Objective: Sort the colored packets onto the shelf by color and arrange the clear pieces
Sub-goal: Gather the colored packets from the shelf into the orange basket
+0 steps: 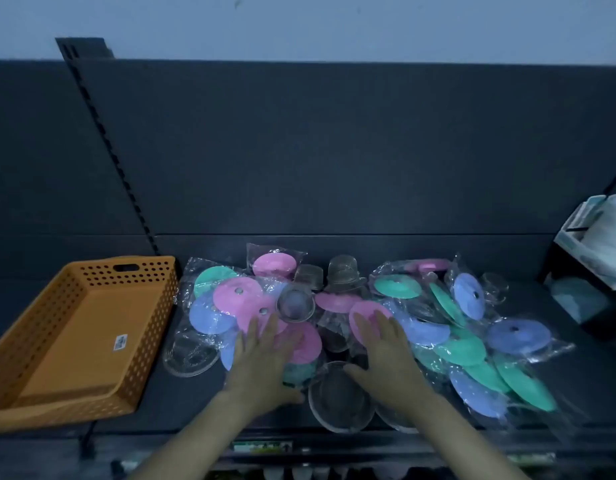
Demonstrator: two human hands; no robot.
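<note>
A mixed heap of round packets in clear wrap lies on the dark shelf [181,403]: pink packets [237,296], green packets [398,286] and blue packets [519,336] overlap one another. Clear cup-like pieces [343,271] stand and lie among them, one large clear piece [339,400] at the front. My left hand [261,358] rests flat, fingers spread, on pink packets at the pile's middle. My right hand [386,355] lies flat beside it, its fingertips on a pink packet [363,315] and its thumb over the large clear piece. Neither hand grips anything.
An orange perforated basket [74,337] with a white label inside stands on the shelf at the left. A slotted upright [105,147] runs up the dark back panel. Boxes with pale goods [597,237] sit at the right. A price strip [261,446] lines the front edge.
</note>
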